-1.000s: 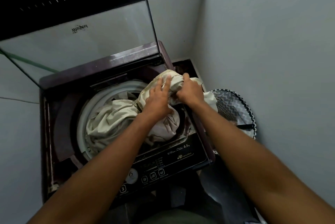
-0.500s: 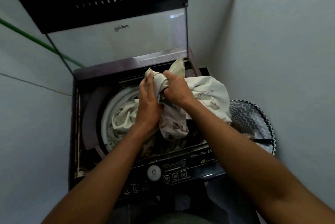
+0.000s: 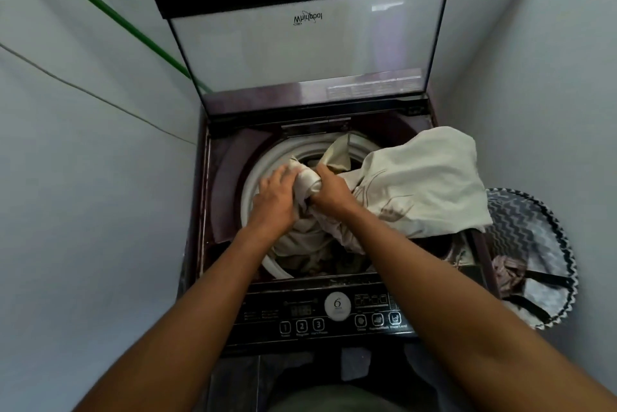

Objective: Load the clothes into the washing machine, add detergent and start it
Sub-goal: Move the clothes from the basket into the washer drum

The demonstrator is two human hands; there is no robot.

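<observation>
A top-loading washing machine (image 3: 227, 198) stands in front of me with its glass lid (image 3: 300, 44) raised. A large cream printed cloth (image 3: 420, 184) hangs over the drum's white rim (image 3: 250, 184) and spills onto the machine's right side. My left hand (image 3: 275, 199) and my right hand (image 3: 330, 191) both grip a bunched part of this cloth above the drum opening. More cloth lies inside the drum below my hands. The dark control panel (image 3: 320, 315) with buttons and a round dial runs along the near edge.
A laundry basket (image 3: 534, 244) with a zigzag pattern stands to the right of the machine, with a garment inside. Grey walls close in on the left, right and back. A green hose (image 3: 110, 11) runs along the left wall.
My view has shifted, so the machine now sits centred. Both hands have moved the bunched cloth left and down towards the drum opening, and more of it now spreads over the right side.
</observation>
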